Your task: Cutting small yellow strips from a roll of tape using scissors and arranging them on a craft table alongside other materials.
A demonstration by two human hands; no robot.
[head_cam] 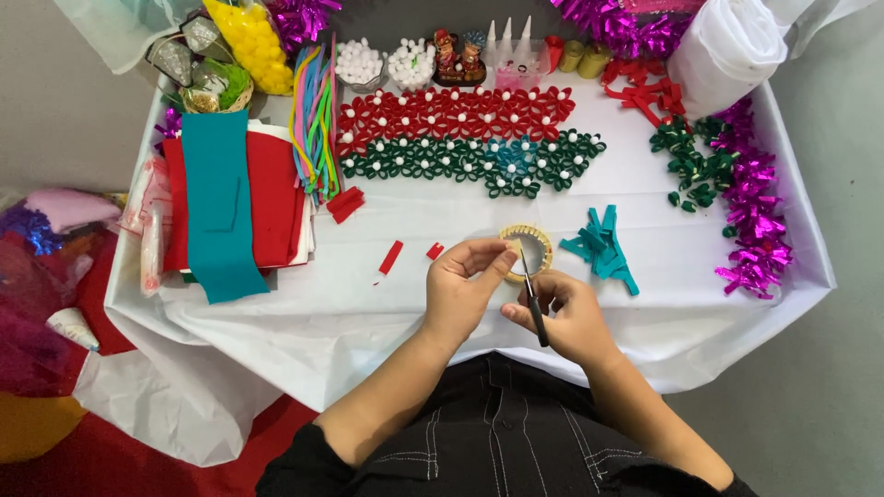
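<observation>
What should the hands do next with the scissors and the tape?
Probably close the scissors to snip the tape: the right hand holds the blades up against the tape roll, while the left hand pinches something small beside it, likely the tape's free end.

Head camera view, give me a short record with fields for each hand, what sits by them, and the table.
left hand: pinching the edge of a round roll of tape
right hand: holding black-handled scissors, blades towards the roll
nearby: teal felt strips right of the roll; small red felt strips left
table: white cloth cover
</observation>
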